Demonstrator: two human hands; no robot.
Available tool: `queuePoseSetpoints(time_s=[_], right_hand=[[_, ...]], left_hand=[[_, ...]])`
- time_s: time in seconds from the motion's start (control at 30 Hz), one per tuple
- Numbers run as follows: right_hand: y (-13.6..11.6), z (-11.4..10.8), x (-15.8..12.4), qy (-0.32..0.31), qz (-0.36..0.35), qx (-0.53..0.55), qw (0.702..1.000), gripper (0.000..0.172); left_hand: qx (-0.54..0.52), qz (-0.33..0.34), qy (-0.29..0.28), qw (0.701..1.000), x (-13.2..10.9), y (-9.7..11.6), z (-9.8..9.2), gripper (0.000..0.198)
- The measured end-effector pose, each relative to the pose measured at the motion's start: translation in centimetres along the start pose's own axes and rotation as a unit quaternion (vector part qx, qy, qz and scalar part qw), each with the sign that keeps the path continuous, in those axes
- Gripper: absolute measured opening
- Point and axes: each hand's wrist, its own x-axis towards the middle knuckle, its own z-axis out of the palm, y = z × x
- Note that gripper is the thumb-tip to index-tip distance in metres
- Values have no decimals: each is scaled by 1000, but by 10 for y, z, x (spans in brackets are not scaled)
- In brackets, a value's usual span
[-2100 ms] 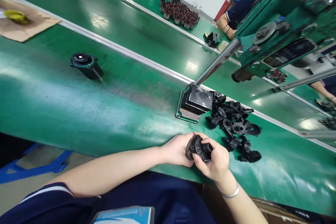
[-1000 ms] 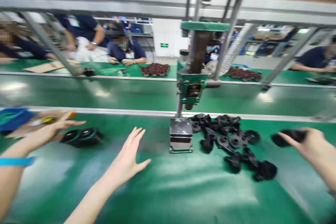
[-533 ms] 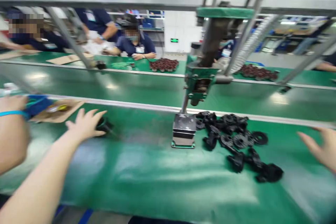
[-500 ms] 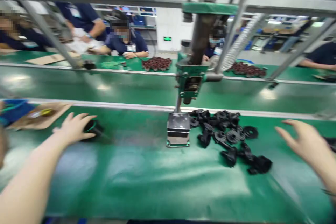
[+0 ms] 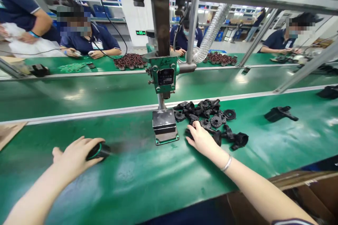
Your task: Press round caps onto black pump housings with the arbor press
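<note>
My left hand (image 5: 76, 154) is curled round a black cylindrical housing (image 5: 105, 150) with a green ring at its open end, held low over the green work surface at the left. My right hand (image 5: 202, 139) reaches to the near left side of a pile of black plastic parts (image 5: 218, 121). Its thumb and fingers close round a black plastic part (image 5: 187, 133), mostly hidden by the hand. Between my hands stands a press (image 5: 165, 74), its ram above a dark metal block (image 5: 164, 119) on a small plate.
One black housing (image 5: 280, 113) lies apart at the right. Cardboard (image 5: 10, 134) lies at the left edge. Across a metal rail (image 5: 105, 110), co-workers sit at another green bench with heaps of reddish-brown parts (image 5: 130, 61) and green rings (image 5: 74, 66).
My right hand has moved left from beyond the pile onto its near left side and closed on a part. My left hand keeps the housing. The view has swung right.
</note>
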Motion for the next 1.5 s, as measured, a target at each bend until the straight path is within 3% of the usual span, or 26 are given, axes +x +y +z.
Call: queuePoseSetpoints(time_s=[0.1, 0.2, 0.33, 0.43, 0.53, 0.67, 0.83, 0.93, 1.07, 1.23, 1.5], right_hand=[[-6, 1, -22, 3, 22, 41, 999, 40], [-10, 0, -48, 10, 37, 76, 996, 33], [-7, 2, -66, 15, 55, 110, 992, 32], [-4, 4, -72, 2, 57, 138, 989, 36], [-5, 5, -80, -32, 41, 164, 985, 34], [-3, 5, -82, -59, 20, 183, 981, 32], [1, -11, -58, -32, -2, 188, 982, 26], [-13, -31, -38, 24, 40, 199, 979, 29], [-53, -44, -23, 65, 57, 167, 982, 26], [-92, -30, -26, 81, -7, 128, 988, 20], [-103, -14, -33, 97, -64, 48, 992, 24]], left_hand=[[49, 86, -59, 993, -6, 51, 13, 26], [-69, 153, -125, 978, -9, 101, 32, 36], [-201, 183, -157, 949, -7, 159, 59, 44], [-298, 168, -145, 928, -7, 183, 80, 51], [-378, 103, -122, 912, -14, 189, 96, 61], [-477, 18, -157, 865, -23, 187, 104, 79], [-538, -24, -175, 824, -26, 188, 105, 84], [-535, -15, -173, 827, -26, 188, 107, 81], [-508, 7, -150, 848, -28, 187, 108, 72], [-496, 23, -126, 859, -29, 187, 108, 70], [-500, 53, -103, 858, -29, 186, 109, 67]])
